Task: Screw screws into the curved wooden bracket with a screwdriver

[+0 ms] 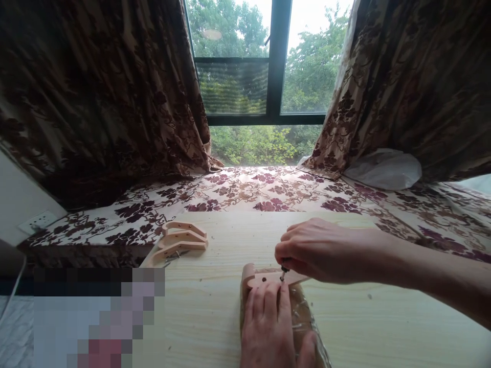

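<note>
My left hand (pixel 268 327) is pressed over a pale curved wooden piece (pixel 255 278), fingers together and holding it down. Beneath that piece lies a brown block wrapped in clear tape (pixel 301 301), with my left thumb along its right side. Two dark holes or screw heads show in the wood, one beside my left fingertips. My right hand (pixel 312 250) is closed around a small screwdriver (pixel 284 268), most of its handle hidden in the fist. Its metal shaft points down to the wooden piece near the right hole.
Several similar curved wooden pieces (pixel 184 237) lie at the left of the pale wooden tabletop (pixel 222 317), with screws (pixel 174 256) beside them. Behind is a flowered cloth ledge (pixel 245 189) below a window and curtains. A clear plastic bag (pixel 383 168) rests on the ledge.
</note>
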